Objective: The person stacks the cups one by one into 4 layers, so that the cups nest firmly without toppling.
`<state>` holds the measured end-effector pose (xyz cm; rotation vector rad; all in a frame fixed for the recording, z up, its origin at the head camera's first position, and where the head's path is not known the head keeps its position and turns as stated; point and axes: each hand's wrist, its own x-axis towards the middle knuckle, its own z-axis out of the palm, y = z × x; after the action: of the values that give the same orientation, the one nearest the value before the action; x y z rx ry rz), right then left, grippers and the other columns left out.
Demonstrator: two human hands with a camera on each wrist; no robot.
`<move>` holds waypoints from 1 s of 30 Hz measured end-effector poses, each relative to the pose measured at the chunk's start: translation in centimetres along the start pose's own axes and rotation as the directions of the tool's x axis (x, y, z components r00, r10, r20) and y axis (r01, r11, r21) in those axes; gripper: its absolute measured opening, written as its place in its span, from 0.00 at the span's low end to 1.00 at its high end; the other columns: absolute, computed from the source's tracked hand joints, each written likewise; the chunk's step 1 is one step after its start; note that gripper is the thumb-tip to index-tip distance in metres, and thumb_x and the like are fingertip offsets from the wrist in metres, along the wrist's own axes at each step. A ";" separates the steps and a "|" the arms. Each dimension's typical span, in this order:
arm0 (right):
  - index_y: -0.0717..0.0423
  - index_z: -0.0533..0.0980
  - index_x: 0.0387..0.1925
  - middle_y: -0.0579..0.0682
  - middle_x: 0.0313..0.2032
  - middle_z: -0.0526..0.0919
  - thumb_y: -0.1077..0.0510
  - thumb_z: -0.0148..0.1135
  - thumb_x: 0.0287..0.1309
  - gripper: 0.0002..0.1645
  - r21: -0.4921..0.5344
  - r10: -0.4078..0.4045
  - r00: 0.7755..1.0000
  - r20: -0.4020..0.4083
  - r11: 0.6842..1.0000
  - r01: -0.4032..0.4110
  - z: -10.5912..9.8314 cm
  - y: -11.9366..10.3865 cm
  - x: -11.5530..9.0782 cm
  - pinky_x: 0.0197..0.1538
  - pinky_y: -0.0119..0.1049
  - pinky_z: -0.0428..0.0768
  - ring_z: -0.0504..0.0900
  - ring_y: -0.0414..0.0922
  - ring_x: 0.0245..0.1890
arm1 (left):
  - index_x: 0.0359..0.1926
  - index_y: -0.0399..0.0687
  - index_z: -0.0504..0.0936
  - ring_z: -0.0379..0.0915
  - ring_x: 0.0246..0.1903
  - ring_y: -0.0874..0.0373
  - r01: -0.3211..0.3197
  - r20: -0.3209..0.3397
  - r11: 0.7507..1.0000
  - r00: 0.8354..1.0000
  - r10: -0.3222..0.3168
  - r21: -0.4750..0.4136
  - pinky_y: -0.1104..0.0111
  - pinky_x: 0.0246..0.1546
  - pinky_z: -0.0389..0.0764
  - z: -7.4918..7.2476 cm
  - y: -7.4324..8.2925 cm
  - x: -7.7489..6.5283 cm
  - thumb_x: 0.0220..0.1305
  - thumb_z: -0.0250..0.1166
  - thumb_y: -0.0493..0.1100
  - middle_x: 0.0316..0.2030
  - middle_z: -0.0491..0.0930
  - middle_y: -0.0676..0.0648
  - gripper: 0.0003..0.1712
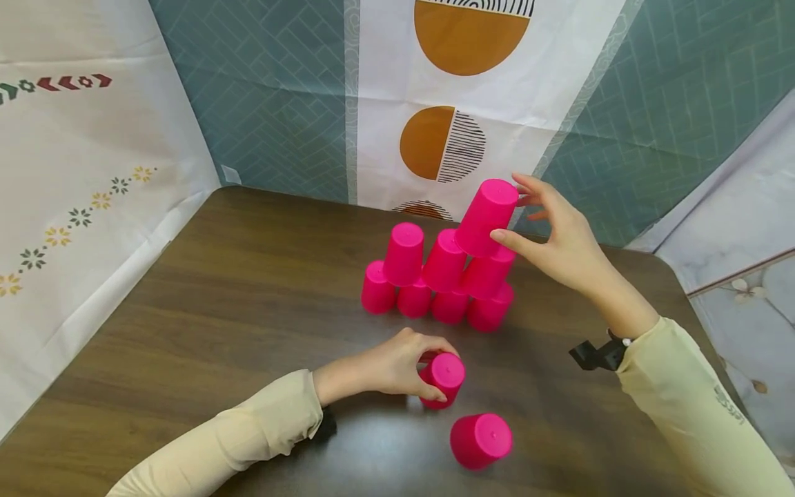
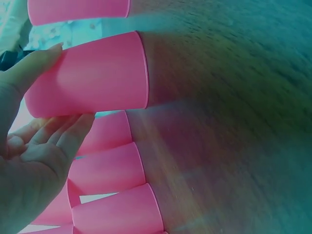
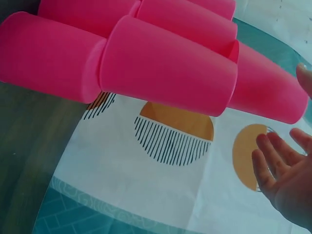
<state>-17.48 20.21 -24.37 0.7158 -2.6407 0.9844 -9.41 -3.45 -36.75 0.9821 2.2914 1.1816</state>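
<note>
Eight pink cups are stacked in a tower (image 1: 446,270) on the tabletop (image 1: 261,276): four below, three in the second row, and the top cup (image 1: 487,217) at 1 o'clock, set over the gap between the second row's middle and right cups. At 6 o'clock from the tower, the held cup (image 1: 442,383) is pinched between the thumb and fingers of the left hand (image 1: 397,362); whether its rim touches the tabletop cannot be told. At 5 o'clock from it, the loose cup (image 1: 481,442) is stood alone.

All cups are turned mouth down, bases up, long axes roughly vertical, so their contents are hidden. The bottom row is partly covered by the second. The loose cup is cut off in the left wrist view.

The right hand (image 1: 562,231) is spread around the top cup at 3 o'clock, thumb in front and fingers behind; contact cannot be made out. In the right wrist view, that hand is cut off by the frame edge, its fingers apart from the cup.
</note>
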 end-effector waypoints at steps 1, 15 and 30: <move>0.40 0.57 0.68 0.49 0.60 0.69 0.53 0.69 0.51 0.46 -0.003 -0.015 1.000 -0.016 1.000 0.015 -0.1 0.0 -0.3 0.51 0.49 0.71 0.71 0.50 0.54 | 0.48 0.51 0.79 0.73 0.35 0.72 0.000 -0.001 1.000 1.000 0.000 0.001 0.74 0.40 0.78 0.0 0.0 0.0 0.45 0.76 0.42 0.37 0.81 0.58 0.26; 0.60 0.64 0.63 0.45 0.58 0.73 0.50 0.69 0.51 0.40 -0.042 -0.269 0.941 -0.208 0.963 0.266 -1.5 -1.2 -5.1 0.55 0.26 0.66 0.71 0.33 0.55 | 0.48 0.53 0.79 0.75 0.38 0.71 -0.033 -0.173 0.999 0.985 0.029 -0.022 0.69 0.44 0.79 -2.5 1.3 -2.3 0.45 0.76 0.47 0.37 0.80 0.62 0.26; 0.65 0.70 0.57 0.53 0.54 0.76 0.44 0.66 0.53 0.38 0.051 -0.311 0.944 -0.112 0.947 0.318 -0.2 -1.3 -9.5 0.56 0.26 0.68 0.73 0.39 0.55 | 0.55 0.57 0.77 0.71 0.50 0.66 -0.145 -0.483 0.989 0.866 0.129 0.006 0.66 0.50 0.75 -6.9 6.1 -5.2 0.40 0.78 0.48 0.49 0.78 0.60 0.37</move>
<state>-8.67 22.91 -27.09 1.0353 -2.3176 0.9917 -7.55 -8.56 -27.75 0.9305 2.5971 1.6778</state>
